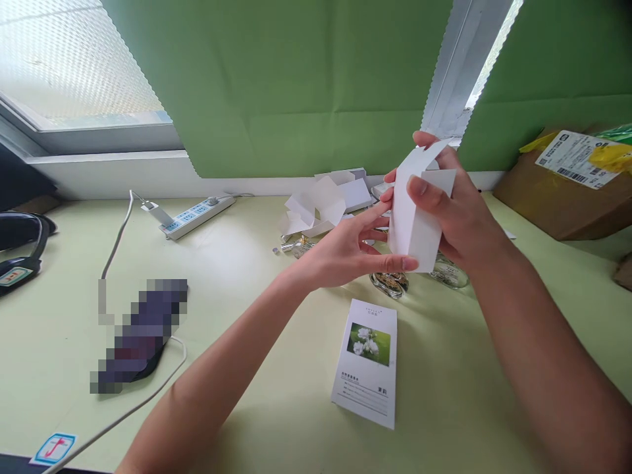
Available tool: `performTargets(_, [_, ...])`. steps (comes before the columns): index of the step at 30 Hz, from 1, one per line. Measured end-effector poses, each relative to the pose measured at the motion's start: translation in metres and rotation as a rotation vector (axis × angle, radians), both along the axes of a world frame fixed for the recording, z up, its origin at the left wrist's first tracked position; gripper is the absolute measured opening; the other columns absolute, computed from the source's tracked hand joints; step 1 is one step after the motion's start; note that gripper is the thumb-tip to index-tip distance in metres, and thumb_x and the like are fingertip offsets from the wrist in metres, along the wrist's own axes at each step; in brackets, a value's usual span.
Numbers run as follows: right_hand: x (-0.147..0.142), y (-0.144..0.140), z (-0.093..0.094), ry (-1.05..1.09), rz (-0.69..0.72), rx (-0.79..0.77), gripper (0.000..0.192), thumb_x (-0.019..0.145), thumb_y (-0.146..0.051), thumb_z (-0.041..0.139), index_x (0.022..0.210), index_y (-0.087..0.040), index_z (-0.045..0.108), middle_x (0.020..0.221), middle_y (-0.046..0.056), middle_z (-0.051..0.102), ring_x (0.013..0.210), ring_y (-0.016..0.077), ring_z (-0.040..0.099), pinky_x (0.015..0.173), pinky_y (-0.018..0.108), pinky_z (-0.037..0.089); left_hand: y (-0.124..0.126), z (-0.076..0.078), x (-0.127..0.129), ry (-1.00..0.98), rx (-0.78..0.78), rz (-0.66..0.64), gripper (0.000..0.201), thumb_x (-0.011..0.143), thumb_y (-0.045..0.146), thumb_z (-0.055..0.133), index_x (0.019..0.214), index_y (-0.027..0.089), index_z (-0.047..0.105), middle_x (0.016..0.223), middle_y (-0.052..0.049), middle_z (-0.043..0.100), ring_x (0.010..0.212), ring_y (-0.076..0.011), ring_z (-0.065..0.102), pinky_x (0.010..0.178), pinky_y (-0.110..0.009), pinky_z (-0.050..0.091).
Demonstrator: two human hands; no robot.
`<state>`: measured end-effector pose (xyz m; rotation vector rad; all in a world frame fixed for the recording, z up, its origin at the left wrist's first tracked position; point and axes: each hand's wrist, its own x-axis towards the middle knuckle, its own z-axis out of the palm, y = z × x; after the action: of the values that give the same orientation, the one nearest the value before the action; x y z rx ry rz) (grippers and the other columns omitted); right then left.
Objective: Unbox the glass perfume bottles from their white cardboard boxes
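Above our pale-green table (276,401), toward its far edge, we hold the white box (428,242): right hand (461,207) curled round its upper part, left hand (340,253) loosely gripping its lower end, fingers spread. Likely light, stiff but crushable card, it's best gripped along its long folds.

In front of me, a wide green blind (296,92) with a scalloped edge hangs down almost to the pale sill (118,174). On my upper left I see a bright window (83,66) of textured glass in a grey frame (103,140). To my right, daylight slips past a pale upright (454,66) beside a second green blind (567,59), its far edge probably lost in shadow. My yellow-green surface (281,395) catches a soft sheen.
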<state>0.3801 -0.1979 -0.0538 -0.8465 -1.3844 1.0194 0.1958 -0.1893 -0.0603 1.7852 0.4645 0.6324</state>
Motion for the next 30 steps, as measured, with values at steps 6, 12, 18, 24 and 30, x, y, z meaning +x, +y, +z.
performTargets(6, [-0.001,0.004,-0.002,0.017,-0.024,0.038,0.068,0.075,-0.050,0.077,0.130,-0.041,0.040,0.105,-0.003,0.062,0.095,0.0227,0.068,0.067,0.037,0.062,0.000,-0.001,0.000,0.009,0.015,0.013,0.081,0.079,0.033,0.075,0.150,0.029,0.036,0.145,-0.009,0.050,0.121,-0.0273,0.057,0.093,-0.040,0.053])
performTargets(12, [-0.001,0.005,-0.002,0.032,-0.026,0.031,0.066,0.076,-0.050,0.077,0.130,-0.041,0.039,0.100,-0.005,0.064,0.096,0.0239,0.070,0.074,0.044,0.063,-0.001,0.001,0.000,0.026,0.017,0.028,0.079,0.078,0.038,0.076,0.147,0.026,0.041,0.151,-0.011,0.044,0.125,-0.0290,0.054,0.096,-0.041,0.052])
performTargets(18, [-0.002,0.001,0.001,0.012,-0.007,0.017,0.069,0.078,-0.049,0.075,0.133,-0.040,0.036,0.090,-0.004,0.065,0.101,0.0270,0.068,0.078,0.045,0.060,-0.001,0.001,0.000,0.013,0.004,0.037,0.077,0.078,0.034,0.076,0.147,0.025,0.042,0.150,-0.011,0.045,0.124,-0.0296,0.054,0.099,-0.044,0.050])
performTargets(24, [-0.005,-0.003,0.005,0.023,-0.042,-0.039,0.073,0.072,-0.050,0.079,0.131,-0.041,0.038,0.094,-0.003,0.065,0.099,0.0263,0.068,0.074,0.042,0.059,-0.001,-0.001,0.000,-0.020,-0.012,0.023,0.079,0.077,0.033,0.076,0.147,0.025,0.041,0.151,-0.011,0.043,0.123,-0.0298,0.055,0.096,-0.043,0.052])
performTargets(30, [0.012,-0.006,0.009,0.185,0.211,-0.090,0.065,0.072,-0.069,0.068,0.125,-0.036,0.048,0.114,0.003,0.064,0.100,0.0272,0.066,0.078,0.047,0.061,-0.002,-0.001,0.001,-0.047,-0.058,-0.034,0.076,0.076,0.032,0.077,0.144,0.025,0.046,0.141,-0.011,0.054,0.121,-0.0301,0.057,0.092,-0.043,0.054])
